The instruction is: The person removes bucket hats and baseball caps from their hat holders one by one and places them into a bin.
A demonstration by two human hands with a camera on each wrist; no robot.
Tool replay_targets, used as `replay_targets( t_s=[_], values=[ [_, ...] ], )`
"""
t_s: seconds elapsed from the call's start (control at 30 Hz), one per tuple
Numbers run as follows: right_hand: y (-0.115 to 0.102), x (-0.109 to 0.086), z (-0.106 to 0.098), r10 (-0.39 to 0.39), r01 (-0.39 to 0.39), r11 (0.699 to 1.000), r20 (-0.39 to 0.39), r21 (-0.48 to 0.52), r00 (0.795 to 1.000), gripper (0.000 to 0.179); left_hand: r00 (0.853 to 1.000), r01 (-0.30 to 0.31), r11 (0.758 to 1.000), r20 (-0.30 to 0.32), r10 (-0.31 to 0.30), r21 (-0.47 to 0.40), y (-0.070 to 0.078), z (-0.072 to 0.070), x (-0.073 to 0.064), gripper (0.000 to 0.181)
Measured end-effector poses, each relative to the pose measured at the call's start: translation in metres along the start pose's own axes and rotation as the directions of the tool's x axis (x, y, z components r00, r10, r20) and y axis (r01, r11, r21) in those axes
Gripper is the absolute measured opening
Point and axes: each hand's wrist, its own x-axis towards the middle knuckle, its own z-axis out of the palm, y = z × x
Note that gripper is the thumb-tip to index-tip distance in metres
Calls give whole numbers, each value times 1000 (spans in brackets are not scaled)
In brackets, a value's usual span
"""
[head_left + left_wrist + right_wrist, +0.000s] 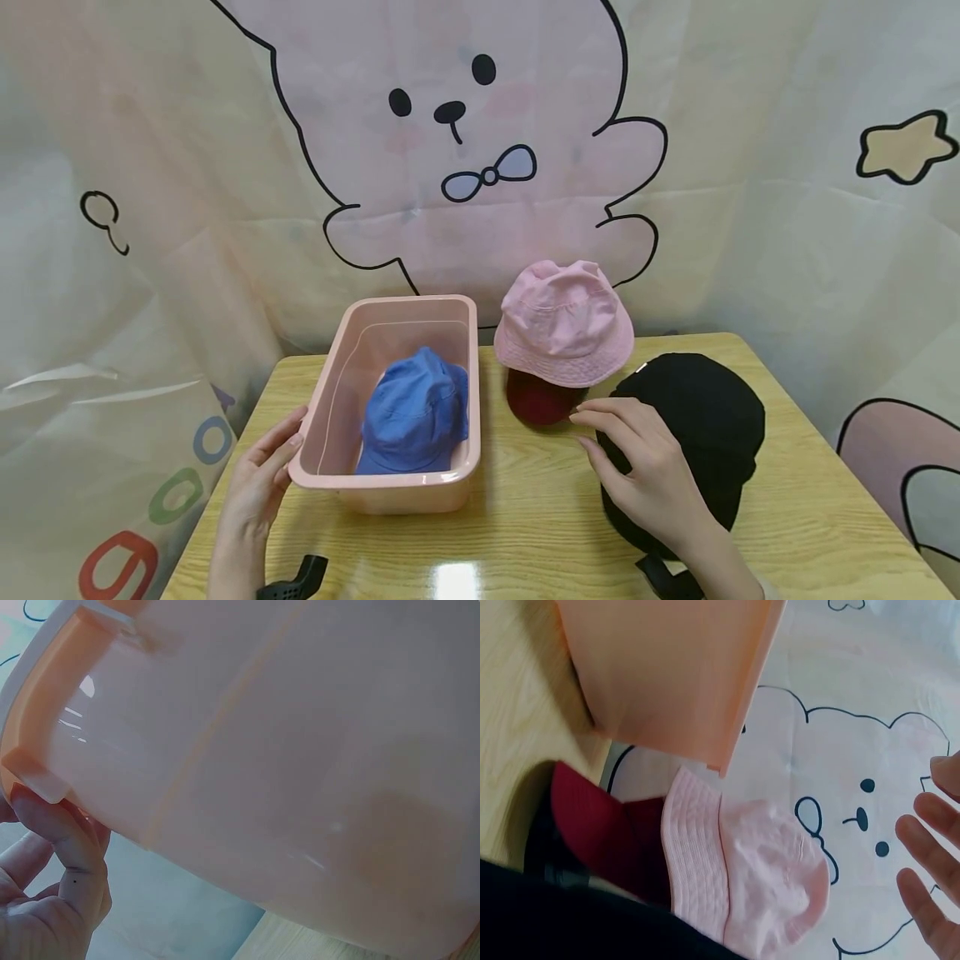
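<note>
Background: pale cloth (750,100) with a drawn bear is hung behind a wooden table (540,517).
Left hand: the rim of the pink bin (382,481) is held at its left side by the left hand (258,479), with thumb and fingers clamped on the edge.
Right hand: nothing is held by the right hand (645,458); its fingers are spread apart and lightly bent, in front of the black cap (705,417).
Inside the bin: one blue hat (420,408) is placed there, near the right wall.
Beside the bin: a pink hat (562,317) is set over a dark red cap (540,400), at the back of the table.
In the way: most of the dark red cap is hidden by the pink hat, and part of the black cap is covered by the right hand.
Head view: the blue hat is seen only from here.
Left wrist view: the outer wall of the bin is shown closely, and the fingers under its rim.
Right wrist view: the dark red visor is shown more fully, and free air is seen around the right fingertips.
</note>
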Motion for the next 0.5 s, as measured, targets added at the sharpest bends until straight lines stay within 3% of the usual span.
replay_targets(
  t_s=[0.27,0.5],
  values=[
    [9,-7,-16,-26,23,997,-41,-71,999,34,1000,8,1000,-6,-7,5,0,0,0,36],
    [16,-17,-28,14,-21,995,-75,-93,997,39,1000,0,1000,-10,0,-6,-1,0,0,36]
  ],
)
